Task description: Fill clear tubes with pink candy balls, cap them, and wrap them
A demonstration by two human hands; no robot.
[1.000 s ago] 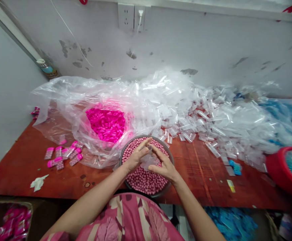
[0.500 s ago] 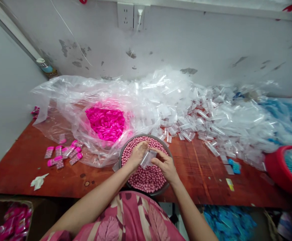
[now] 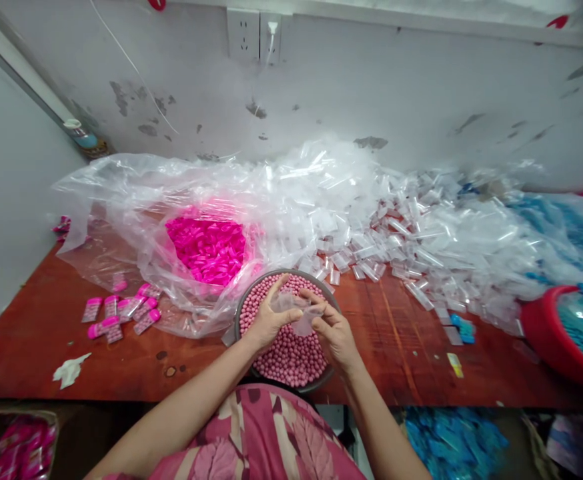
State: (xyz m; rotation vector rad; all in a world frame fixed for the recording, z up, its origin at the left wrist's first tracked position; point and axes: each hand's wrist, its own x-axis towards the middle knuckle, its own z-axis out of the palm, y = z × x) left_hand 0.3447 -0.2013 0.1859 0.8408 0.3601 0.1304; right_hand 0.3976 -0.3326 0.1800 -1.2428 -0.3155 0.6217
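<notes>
A grey bowl (image 3: 242,308) full of small pink beads (image 3: 291,357) stands at the table's front edge. Over it my left hand (image 3: 267,319) and my right hand (image 3: 335,332) pinch a small clear plastic tube (image 3: 302,313) between their fingertips. The tube is blurred; I cannot tell what is inside it.
A big clear plastic sheet holds bright pink caps (image 3: 206,248) behind the bowl. A heap of clear empty tubes (image 3: 411,233) spreads to the right. Several filled pink-capped tubes (image 3: 121,312) lie at the left. A red basin (image 3: 551,337) of blue pieces sits at the right edge.
Both hands lifted slightly above the beads and turned the clear tube between the fingertips; my left fingers spread upward. The view shifted a little to the right.
</notes>
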